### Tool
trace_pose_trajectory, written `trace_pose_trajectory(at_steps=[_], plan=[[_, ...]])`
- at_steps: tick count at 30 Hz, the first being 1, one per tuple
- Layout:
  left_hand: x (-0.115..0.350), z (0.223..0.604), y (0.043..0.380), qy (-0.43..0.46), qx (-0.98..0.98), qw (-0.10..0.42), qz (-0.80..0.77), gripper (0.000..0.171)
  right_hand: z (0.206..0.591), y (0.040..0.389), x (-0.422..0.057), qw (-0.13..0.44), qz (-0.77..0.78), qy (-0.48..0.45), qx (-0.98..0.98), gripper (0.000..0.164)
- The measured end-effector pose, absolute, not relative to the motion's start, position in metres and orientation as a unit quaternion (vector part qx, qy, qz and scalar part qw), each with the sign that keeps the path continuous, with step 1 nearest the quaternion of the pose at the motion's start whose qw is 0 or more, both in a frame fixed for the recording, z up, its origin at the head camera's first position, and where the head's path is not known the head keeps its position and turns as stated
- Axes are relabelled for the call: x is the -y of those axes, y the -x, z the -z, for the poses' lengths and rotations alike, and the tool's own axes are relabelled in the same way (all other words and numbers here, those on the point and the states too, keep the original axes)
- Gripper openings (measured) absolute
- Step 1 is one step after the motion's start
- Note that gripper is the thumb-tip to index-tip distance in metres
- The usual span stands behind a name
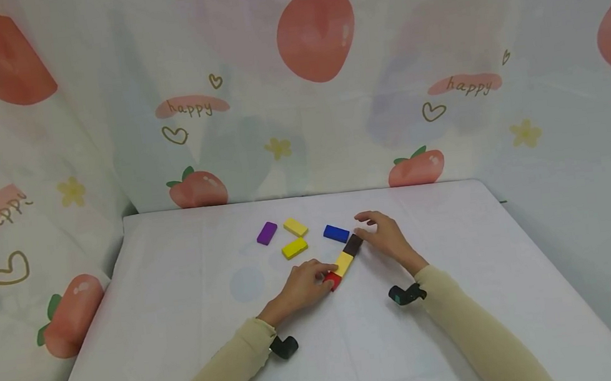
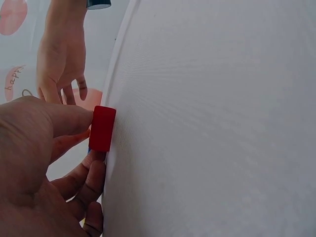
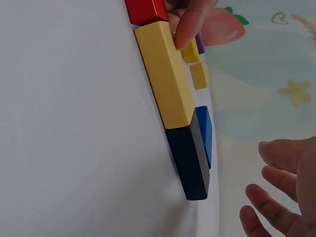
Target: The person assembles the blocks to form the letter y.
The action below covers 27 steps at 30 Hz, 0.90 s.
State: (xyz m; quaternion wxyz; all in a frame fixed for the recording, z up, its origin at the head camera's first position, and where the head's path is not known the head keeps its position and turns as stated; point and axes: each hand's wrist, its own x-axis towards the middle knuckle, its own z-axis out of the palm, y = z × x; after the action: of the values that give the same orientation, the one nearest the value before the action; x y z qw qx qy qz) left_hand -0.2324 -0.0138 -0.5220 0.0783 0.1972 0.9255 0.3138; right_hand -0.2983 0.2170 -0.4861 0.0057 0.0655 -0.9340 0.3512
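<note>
My left hand (image 1: 303, 285) pinches a red block (image 2: 102, 129) between thumb and fingers at the near end of a slanted row on the table. End to end with the red one lies a light yellow block (image 3: 163, 74), touched on its side by a left fingertip in the right wrist view. A black block (image 3: 187, 163) makes the row's far end. Beside that end hovers my right hand (image 1: 386, 234), holding nothing. In the right wrist view its spread, slightly bent fingers stand apart from the black block. A blue block (image 1: 336, 233) lies just left of the black one.
Farther left on the white table (image 1: 234, 362) lie a purple block (image 1: 267, 233), a pale yellow block (image 1: 295, 227) and a bright yellow block (image 1: 294, 248). A fruit-printed cloth (image 1: 246, 65) hangs behind the table and at its sides.
</note>
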Motion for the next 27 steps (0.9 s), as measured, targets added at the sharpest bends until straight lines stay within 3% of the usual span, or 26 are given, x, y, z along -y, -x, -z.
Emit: trace_pose_trajectory(at_steps=[18, 27], plan=[[0.014, 0.521, 0.232, -0.202, -0.925, 0.081, -0.31, 0.036, 0.493, 0.265, -0.198, 0.038, -0.309, -0.145, 0.939, 0.034], [0.014, 0.522, 0.232, -0.2, -0.926, 0.079, -0.31, 0.037, 0.496, 0.249, -0.194, 0.038, -0.302, -0.127, 0.944, 0.037]])
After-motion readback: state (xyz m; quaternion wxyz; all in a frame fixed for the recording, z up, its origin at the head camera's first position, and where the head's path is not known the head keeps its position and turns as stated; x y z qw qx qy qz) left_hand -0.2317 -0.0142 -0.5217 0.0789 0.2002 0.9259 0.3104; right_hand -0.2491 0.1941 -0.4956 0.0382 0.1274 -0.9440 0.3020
